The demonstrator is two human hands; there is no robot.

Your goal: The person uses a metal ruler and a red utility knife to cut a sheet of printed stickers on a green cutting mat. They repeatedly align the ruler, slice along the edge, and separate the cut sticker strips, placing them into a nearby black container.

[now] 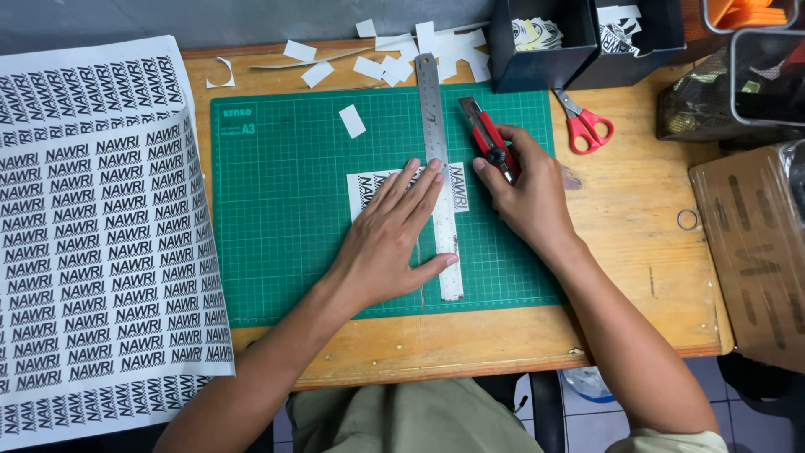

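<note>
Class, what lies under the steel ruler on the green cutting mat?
A small printed paper strip lies under the steel ruler, showing on both sides; its middle is covered. The left hand presses on the ruler.

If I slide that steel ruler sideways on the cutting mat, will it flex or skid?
The steel ruler looks thin but rigid, so it would probably shift as one stiff piece. Its smooth metal likely skids easily on the green cutting mat, which may be why the left hand presses it flat. The printed paper strip beneath would probably drag along.
</note>
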